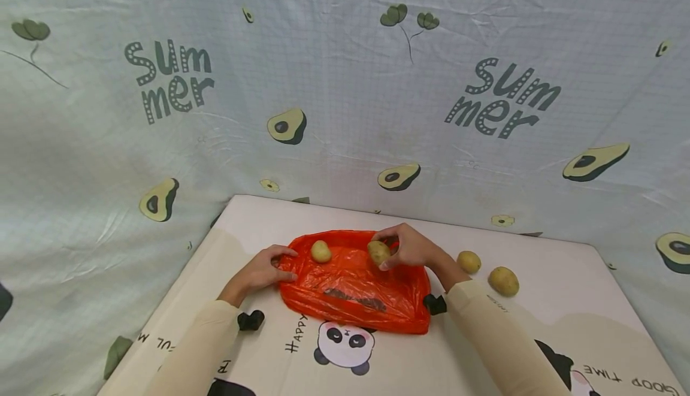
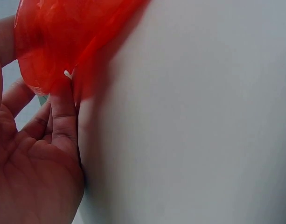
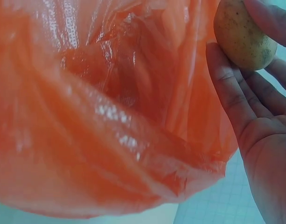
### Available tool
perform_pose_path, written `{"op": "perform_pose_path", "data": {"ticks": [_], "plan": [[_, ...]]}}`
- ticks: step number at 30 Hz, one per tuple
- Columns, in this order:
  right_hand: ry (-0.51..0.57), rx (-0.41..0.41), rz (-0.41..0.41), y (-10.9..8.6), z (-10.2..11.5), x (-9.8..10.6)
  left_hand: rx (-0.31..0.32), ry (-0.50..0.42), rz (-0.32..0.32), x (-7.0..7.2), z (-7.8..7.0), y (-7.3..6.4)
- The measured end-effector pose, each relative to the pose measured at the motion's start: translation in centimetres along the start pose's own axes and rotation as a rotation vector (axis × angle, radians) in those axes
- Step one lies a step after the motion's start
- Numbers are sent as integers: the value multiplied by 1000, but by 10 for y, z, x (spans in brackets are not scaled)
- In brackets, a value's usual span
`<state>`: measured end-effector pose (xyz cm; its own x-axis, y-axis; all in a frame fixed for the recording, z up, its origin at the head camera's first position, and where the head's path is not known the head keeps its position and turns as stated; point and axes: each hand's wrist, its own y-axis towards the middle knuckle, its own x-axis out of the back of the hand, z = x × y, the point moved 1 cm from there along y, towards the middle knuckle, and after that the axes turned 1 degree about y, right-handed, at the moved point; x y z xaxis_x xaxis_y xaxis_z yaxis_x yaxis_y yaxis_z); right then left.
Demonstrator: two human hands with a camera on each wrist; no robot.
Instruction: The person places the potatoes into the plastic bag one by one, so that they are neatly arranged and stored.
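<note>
A red plastic bag (image 1: pixel 350 279) lies spread with its mouth open on the white table. One potato (image 1: pixel 320 251) rests at its back left. My right hand (image 1: pixel 412 247) holds another potato (image 1: pixel 378 254) between thumb and fingers over the bag's right part; the right wrist view shows this potato (image 3: pixel 243 37) beside the bag's crinkled wall (image 3: pixel 110 126). At the left side, my left hand (image 1: pixel 264 269) grips the bag's edge. In the left wrist view the red film (image 2: pixel 73 37) passes between the thumb and fingers, and partly covers the fingertips.
Two more potatoes, a smaller one (image 1: pixel 469 261) and a larger one (image 1: pixel 504 281), sit on the table right of the bag. The table (image 1: pixel 302 366) bears panda prints and lettering. Behind it hangs a pale cloth (image 1: pixel 334 78) with avocado prints.
</note>
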<state>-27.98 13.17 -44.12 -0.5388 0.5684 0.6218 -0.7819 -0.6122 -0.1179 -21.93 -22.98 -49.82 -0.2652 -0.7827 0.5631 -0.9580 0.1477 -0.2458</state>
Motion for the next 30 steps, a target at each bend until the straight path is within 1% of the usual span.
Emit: {"op": "perform_pose_path", "data": {"ticks": [4, 14, 30], "plan": [[-5, -1, -4, 2, 1, -3, 0, 1, 1, 0, 1, 0], [3, -47, -24, 7, 7, -13, -9, 7, -4, 1, 3, 0], [8, -46, -27, 15, 8, -25, -30, 16, -1, 4, 6, 0]]}}
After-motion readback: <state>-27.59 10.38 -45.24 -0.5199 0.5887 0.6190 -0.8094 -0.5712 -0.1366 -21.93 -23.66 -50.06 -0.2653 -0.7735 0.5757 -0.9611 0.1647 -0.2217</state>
